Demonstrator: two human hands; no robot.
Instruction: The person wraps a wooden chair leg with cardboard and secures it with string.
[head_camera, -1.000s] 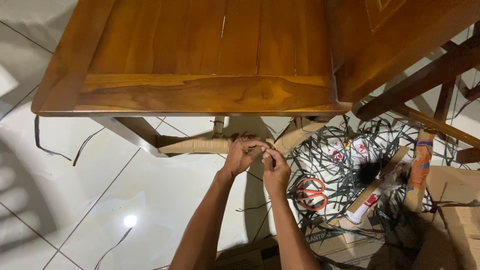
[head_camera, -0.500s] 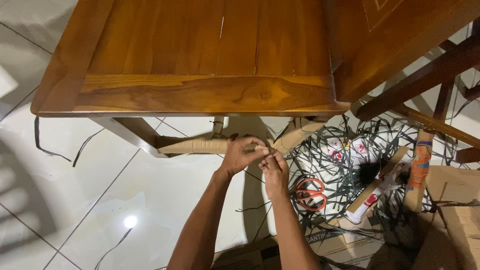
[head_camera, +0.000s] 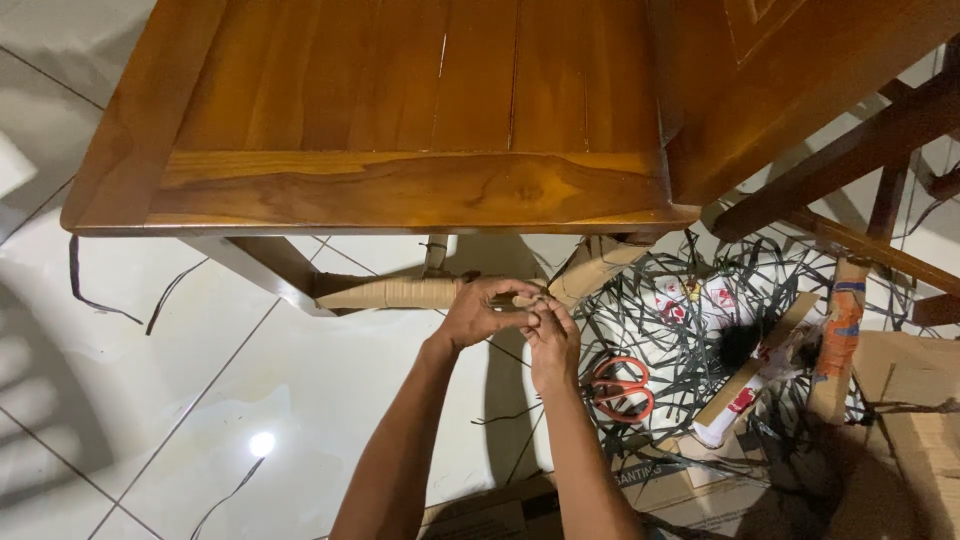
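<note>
The front edge of the wooden table overhangs both hands, leaving little headroom; the white tiled floor to the left lies open, while a tangle of black strapping, orange-handled scissors and cardboard crowd the right. The cardboard-wrapped rail, tan and ribbed, runs level under the table between its legs. The left hand is closed around the rail's right end. The right hand pinches at the same end, touching the left; what it grips cannot be told.
</note>
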